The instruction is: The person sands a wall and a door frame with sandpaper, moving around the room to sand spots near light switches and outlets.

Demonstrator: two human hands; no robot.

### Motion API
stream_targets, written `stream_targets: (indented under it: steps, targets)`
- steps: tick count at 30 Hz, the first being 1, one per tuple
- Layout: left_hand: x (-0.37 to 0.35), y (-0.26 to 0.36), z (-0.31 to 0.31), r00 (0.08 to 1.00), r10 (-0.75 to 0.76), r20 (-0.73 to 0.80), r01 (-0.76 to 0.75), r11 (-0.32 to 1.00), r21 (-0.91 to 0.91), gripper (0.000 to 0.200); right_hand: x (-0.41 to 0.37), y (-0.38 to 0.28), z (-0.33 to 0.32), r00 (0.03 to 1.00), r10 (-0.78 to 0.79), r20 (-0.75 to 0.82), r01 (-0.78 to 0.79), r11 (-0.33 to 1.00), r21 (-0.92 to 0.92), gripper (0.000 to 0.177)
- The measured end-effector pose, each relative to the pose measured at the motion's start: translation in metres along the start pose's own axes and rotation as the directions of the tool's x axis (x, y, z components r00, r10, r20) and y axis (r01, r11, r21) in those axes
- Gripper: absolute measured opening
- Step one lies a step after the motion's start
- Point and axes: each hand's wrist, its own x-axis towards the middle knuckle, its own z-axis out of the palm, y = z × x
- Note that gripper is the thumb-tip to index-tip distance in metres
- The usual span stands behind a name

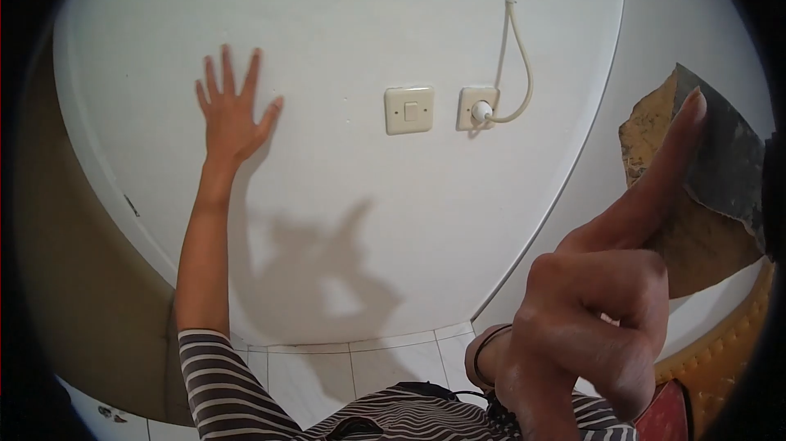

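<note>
My left hand (pixel 232 117) lies on the white wall (pixel 327 162) with its fingers spread, holding nothing. Raised close to the camera at the right is my right hand (pixel 589 318), its index finger stretched upward and the other fingers curled in. Behind that finger is a piece of sandpaper (pixel 725 154), dark grey on one face and yellow-brown on the other, with ragged edges. It appears to be in my right hand, though the hand covers where it is gripped.
A light switch (pixel 408 110) and a socket (pixel 466 105) with a plugged-in white cable (pixel 530 72) are on the wall. White floor tiles (pixel 319 371) lie below. Yellow tufted furniture (pixel 733 343) stands at the lower right, beside something red (pixel 665 412). The wall carries my shadow.
</note>
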Motion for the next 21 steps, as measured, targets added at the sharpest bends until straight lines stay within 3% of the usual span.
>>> stream_targets:
  steps: [5, 9, 13, 16, 18, 21]
  targets:
    - [-0.010, 0.034, -0.002, 0.963, 0.257, 0.080, -0.245, 0.960, -0.136, 0.072, -0.004, 0.006, 0.005, 1.000, -0.013, 0.016, 0.013, 1.000, 0.007, 0.054]
    - [-0.047, 0.017, 0.020, 0.996, -0.085, 0.035, 0.085, 0.996, -0.011, 0.071, -0.010, 0.006, 0.014, 0.999, -0.024, 0.028, 0.025, 0.999, -0.034, 0.052]
    - [-0.092, 0.008, 0.033, 0.901, -0.432, 0.044, 0.434, 0.899, -0.063, 0.076, -0.023, 0.001, 0.022, 0.998, -0.059, 0.008, 0.059, 0.995, -0.079, 0.051]
    - [-0.127, 0.019, 0.046, 0.894, -0.444, 0.057, 0.448, 0.890, -0.083, 0.080, -0.045, -0.010, 0.024, 0.987, -0.112, -0.114, 0.090, 0.979, -0.184, 0.051]
    - [-0.150, 0.038, 0.043, 0.937, -0.331, 0.114, 0.340, 0.937, -0.077, 0.083, -0.070, -0.022, 0.020, 0.950, -0.173, -0.258, 0.083, 0.942, -0.325, 0.050]
    - [-0.183, 0.069, 0.038, 0.931, -0.233, 0.280, 0.277, 0.953, -0.127, 0.081, -0.115, -0.049, 0.011, 0.858, -0.234, -0.458, -0.029, 0.867, -0.498, 0.049]
